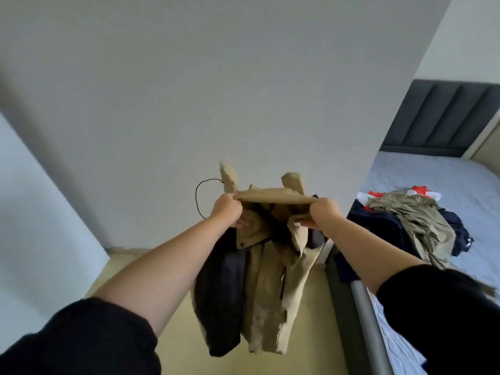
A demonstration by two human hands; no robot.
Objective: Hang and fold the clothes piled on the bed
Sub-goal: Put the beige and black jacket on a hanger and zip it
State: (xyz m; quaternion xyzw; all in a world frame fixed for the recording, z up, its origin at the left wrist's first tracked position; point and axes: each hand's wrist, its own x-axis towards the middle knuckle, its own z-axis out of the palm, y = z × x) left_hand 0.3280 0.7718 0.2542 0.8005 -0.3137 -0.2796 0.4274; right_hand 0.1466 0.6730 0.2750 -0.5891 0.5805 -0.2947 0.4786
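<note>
Both hands [273, 211] pinch the khaki garment [267, 255] by its top edge, held up, unhung. Pile [414, 220] on the bed [446, 174] at right remains; task looks early.

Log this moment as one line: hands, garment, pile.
left hand: grips beige jacket top edge | right hand: grips same edge | jacket: held up, hanging down | clothes pile: on bed

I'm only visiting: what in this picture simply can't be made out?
Head view only:
Beige jacket: sleeves and front lost in bunched folds under left hand and right hand.
Black cord: lower end hidden behind the left hand.
Clothes pile: lower layers covered by the khaki garment.
Bed: near part hidden by the right sleeve, cut by the frame edge.
</note>
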